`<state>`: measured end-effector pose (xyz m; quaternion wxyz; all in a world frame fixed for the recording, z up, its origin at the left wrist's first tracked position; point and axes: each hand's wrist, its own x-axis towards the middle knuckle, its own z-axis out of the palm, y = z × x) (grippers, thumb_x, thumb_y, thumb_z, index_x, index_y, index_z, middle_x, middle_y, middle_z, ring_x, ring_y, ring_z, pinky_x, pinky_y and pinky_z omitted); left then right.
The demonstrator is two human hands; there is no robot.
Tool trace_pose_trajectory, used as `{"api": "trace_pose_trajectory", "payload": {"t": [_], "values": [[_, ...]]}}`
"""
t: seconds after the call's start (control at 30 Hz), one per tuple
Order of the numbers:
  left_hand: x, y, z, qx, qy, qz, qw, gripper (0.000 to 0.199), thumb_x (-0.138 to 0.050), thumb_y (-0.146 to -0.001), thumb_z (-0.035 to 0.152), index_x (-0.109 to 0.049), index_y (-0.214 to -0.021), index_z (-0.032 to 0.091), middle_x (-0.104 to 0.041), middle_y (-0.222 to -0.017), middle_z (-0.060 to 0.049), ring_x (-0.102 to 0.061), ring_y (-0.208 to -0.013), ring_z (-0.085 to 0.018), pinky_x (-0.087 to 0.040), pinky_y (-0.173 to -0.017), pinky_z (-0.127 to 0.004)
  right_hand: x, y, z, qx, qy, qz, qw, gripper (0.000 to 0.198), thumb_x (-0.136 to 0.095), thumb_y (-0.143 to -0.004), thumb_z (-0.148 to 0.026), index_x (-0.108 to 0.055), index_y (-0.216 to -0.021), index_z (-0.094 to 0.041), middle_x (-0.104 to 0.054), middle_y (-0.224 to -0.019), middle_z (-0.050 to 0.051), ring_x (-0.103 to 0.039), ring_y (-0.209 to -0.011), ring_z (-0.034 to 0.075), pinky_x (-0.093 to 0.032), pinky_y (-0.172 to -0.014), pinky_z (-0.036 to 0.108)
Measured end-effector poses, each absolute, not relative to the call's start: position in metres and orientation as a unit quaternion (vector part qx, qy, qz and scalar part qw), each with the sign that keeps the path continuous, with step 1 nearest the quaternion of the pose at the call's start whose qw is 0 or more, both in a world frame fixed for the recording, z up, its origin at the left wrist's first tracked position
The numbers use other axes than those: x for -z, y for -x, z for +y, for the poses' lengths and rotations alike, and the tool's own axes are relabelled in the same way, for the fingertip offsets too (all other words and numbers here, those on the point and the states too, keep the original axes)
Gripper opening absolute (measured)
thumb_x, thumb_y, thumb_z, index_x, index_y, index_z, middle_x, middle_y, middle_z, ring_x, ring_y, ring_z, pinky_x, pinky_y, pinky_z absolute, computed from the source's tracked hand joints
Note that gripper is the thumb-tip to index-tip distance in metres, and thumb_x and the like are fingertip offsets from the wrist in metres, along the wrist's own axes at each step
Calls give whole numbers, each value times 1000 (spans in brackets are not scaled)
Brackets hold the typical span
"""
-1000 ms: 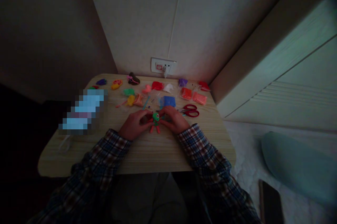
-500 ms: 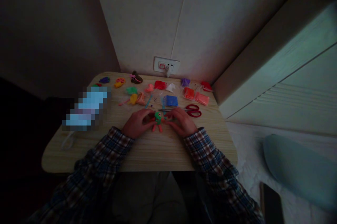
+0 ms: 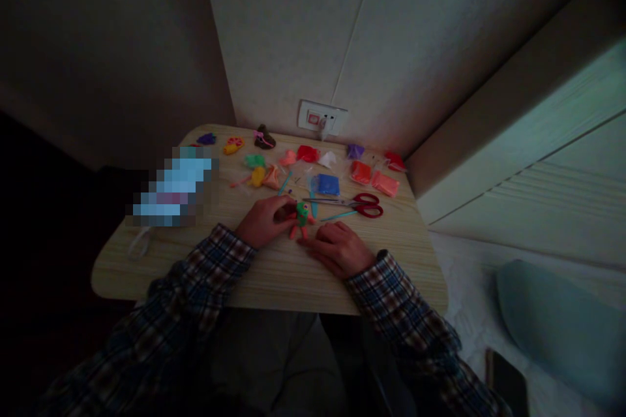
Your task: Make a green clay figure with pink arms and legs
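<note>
A small clay figure point(image 3: 302, 215), with a green body, an eye on its head and orange-pink arms and legs, stands upright between my hands. My left hand point(image 3: 264, 222) pinches its left side between thumb and fingers. Lower down on the right, my right hand point(image 3: 346, 250) has its index finger stretched toward the figure's foot, the other fingers curled; whether the fingertip touches the foot I cannot tell. Just beyond the hands lie red-handled scissors point(image 3: 349, 202), a thin teal stick point(image 3: 338, 215) and a flat teal tool point(image 3: 313, 203).
Behind the scissors sits a blue clay packet point(image 3: 327, 185), with orange point(image 3: 360, 172) and pink point(image 3: 385, 184) packets to its right. Several finished clay pieces, including a brown shoe shape point(image 3: 265, 137), line the back left. A blurred-out screen point(image 3: 173, 185) stands on the left side of the wooden table point(image 3: 283, 283).
My right hand has come away from the figure's upper right side and moved down toward its foot. The left hand keeps hold of the figure. The view has shifted slightly.
</note>
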<state>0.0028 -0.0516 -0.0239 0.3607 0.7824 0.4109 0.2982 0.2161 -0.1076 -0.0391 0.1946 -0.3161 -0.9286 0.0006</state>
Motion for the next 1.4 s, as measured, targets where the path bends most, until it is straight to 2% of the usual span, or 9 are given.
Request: {"api": "trace_pose_trajectory", "payload": {"t": [0.2, 0.4, 0.5, 0.77, 1.4], "values": [[24, -3, -51, -296, -785, 409, 359, 24, -65, -78, 35, -63, -92, 16, -70, -82, -3, -64, -67, -17, -52, -62, -28, 36, -217, -109, 19, 324, -921, 215, 31, -39, -98, -21, -69, -100, -16, -59, -70, 6, -51, -68, 19, -37, -64, 33], [26, -2, -51, -301, -789, 403, 352, 23, -65, -79, 32, -63, -93, 15, -69, -81, -2, -64, -70, -16, -51, -64, -26, 34, -211, -111, 11, 311, -929, 198, 34, -40, -96, -21, -58, -124, -14, -61, -75, 6, -53, -73, 20, -38, -68, 34], [26, -3, -50, -301, -788, 404, 353, 22, -67, -77, 31, -63, -91, 16, -69, -80, -2, -63, -68, -16, -52, -63, -27, 33, -208, -112, 9, 311, -932, 184, 37, -42, -95, -21, -55, -129, -13, -62, -79, 6, -54, -78, 20, -37, -70, 35], [26, -2, -50, -303, -785, 403, 361, 22, -66, -76, 31, -62, -91, 16, -71, -81, -3, -65, -70, -18, -52, -64, -28, 34, -204, -112, 11, 320, -933, 165, 38, -40, -97, -22, -52, -132, -15, -65, -87, 7, -56, -84, 20, -37, -73, 36], [27, -3, -50, -307, -786, 400, 357, 22, -67, -76, 29, -63, -93, 16, -71, -81, -3, -65, -68, -16, -52, -62, -26, 30, -205, -112, 14, 339, -926, 167, 36, -44, -96, -25, -56, -128, -14, -61, -81, 7, -56, -86, 21, -33, -74, 35]]}}
